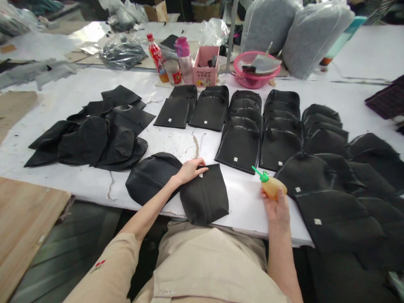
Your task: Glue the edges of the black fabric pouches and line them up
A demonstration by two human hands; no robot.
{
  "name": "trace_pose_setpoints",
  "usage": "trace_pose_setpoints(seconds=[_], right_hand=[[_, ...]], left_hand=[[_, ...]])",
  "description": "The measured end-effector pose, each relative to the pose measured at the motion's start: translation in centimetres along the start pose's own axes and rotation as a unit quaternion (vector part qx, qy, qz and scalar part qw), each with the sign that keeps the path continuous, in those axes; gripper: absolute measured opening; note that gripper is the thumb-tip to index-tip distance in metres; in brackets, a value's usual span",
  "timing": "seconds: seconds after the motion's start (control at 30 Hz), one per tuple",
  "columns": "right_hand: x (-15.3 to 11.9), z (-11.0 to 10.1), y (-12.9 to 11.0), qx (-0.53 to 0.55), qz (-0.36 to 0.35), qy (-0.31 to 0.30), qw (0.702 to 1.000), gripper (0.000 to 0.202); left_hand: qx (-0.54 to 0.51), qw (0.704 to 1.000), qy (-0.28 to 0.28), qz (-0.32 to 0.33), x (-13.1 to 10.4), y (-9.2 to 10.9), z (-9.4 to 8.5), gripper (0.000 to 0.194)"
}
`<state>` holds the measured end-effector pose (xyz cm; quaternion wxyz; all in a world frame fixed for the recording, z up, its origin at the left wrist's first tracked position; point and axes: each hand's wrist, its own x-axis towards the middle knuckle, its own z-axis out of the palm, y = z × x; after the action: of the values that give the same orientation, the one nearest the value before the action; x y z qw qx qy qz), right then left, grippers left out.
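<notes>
My left hand [188,171] pinches the top edge of a black leather-like panel [206,195], which lies at the table's front edge and overhangs it slightly. A small pale label shows beside my thumb. Partly under my left wrist lies another black panel [153,176] with a rounded outline. My right hand [277,208] is wrapped round a squeeze bottle [274,187] of amber liquid, held above the white tabletop [243,193]. Its green nozzle [259,173] points up and to the left, apart from the panel.
Overlapping black panels [241,143] stand in rows behind and to the right. A loose black pile [83,141] lies at left. Farther back are a red-capped drink bottle [157,57], a jar [173,72], a purple-lidded bottle [184,61], a pink box [205,78] and a pink basin [255,80].
</notes>
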<state>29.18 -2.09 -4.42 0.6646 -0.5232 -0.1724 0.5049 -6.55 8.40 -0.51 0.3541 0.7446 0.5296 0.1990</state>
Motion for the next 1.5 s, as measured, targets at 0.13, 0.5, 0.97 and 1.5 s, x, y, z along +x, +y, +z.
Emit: trace_pose_setpoints(seconds=[0.13, 0.5, 0.97, 1.5], right_hand=[[0.0, 0.1, 0.1, -0.018, -0.006, -0.017, 1.0, 0.065], [-2.7, 4.4, -0.7, -0.116, -0.028, -0.038, 0.992, 0.059], [-0.9, 7.4, -0.4, -0.371, -0.201, -0.135, 0.896, 0.07], [-0.3, 9.3, -1.5, -0.461, -0.355, -0.24, 0.778, 0.048]], left_hand=[[0.156, 0.987, 0.023, 0.031, -0.2, -0.4, 1.3, 0.012], [0.251, 0.958, 0.131, 0.054, -2.9, 0.3, 3.5, 0.011], [0.244, 0.962, 0.068, 0.099, -2.9, 1.1, 4.2, 0.028], [0.212, 0.969, 0.099, 0.075, -3.7, 0.7, 5.3, 0.031]])
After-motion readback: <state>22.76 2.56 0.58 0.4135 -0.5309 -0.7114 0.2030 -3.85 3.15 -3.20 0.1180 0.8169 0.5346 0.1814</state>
